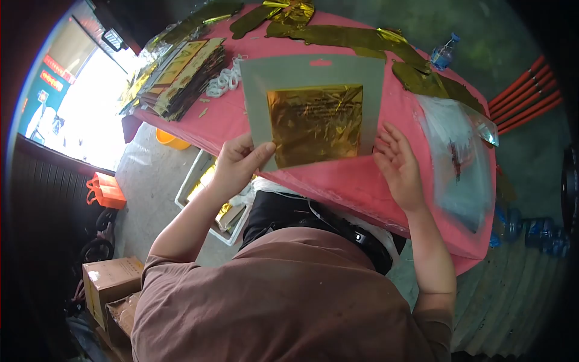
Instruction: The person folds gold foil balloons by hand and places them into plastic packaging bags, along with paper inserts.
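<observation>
My left hand pinches the lower left edge of a translucent plastic bag with a slotted hang hole at its top. A folded square of shiny gold foil shows within the bag's outline, with creases and faint dark print on it. The thumb of that hand lies on the front, at the foil's left edge. My right hand is by the bag's lower right edge, palm turned toward it, fingers loosely bent and apart. Both hands are over the near edge of the pink-covered table.
A stack of packed flat bags lies at the table's left, beside white cord. Gold foil pieces line the far side near a water bottle. Clear bags lie right. A white crate and cardboard boxes stand below.
</observation>
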Action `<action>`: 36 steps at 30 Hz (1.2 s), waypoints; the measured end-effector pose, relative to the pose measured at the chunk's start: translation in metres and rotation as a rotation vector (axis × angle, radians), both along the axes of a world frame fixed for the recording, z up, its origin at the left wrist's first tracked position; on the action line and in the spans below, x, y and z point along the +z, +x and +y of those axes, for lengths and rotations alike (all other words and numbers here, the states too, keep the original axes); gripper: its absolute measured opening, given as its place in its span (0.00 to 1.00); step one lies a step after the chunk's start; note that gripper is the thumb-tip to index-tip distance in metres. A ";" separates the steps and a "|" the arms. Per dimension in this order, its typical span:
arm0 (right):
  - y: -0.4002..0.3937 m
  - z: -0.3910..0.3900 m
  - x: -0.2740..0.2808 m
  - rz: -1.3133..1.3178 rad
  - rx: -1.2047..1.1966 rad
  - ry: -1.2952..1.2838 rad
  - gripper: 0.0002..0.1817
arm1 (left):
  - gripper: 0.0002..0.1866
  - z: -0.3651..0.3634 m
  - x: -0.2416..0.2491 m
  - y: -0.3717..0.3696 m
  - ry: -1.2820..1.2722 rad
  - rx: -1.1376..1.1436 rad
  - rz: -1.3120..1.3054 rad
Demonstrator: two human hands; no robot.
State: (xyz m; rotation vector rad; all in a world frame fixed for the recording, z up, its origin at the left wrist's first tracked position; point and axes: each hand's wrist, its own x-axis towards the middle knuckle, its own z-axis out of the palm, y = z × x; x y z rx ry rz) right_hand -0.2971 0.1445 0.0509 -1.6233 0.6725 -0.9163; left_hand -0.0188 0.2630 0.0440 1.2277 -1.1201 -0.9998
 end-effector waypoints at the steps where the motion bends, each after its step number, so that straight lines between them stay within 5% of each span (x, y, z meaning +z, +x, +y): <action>1: 0.003 -0.007 0.002 -0.035 0.038 0.086 0.31 | 0.11 -0.008 0.001 0.003 -0.034 -0.015 -0.012; 7: 0.009 -0.046 0.014 -0.070 0.129 0.265 0.16 | 0.12 -0.041 0.011 0.005 0.052 -0.152 -0.093; 10: 0.019 -0.048 0.007 -0.134 0.039 0.213 0.10 | 0.14 -0.065 0.019 0.010 -0.136 -0.052 -0.089; 12: 0.015 -0.055 -0.005 -0.117 0.062 0.206 0.10 | 0.18 -0.078 0.041 0.011 -0.542 0.305 -0.493; 19: 0.009 -0.055 -0.008 -0.016 0.091 0.197 0.11 | 0.14 -0.105 0.107 -0.017 -0.829 0.191 -1.223; 26: 0.008 -0.054 -0.009 -0.057 0.131 0.165 0.10 | 0.08 -0.124 0.118 -0.045 -0.612 -0.002 -1.266; 28: 0.009 -0.054 -0.009 -0.087 0.136 0.144 0.10 | 0.08 -0.121 0.127 -0.048 -0.276 -0.124 -0.964; 36: 0.008 -0.052 -0.011 -0.006 0.186 0.153 0.09 | 0.10 -0.125 0.130 -0.039 -0.304 -0.187 -1.067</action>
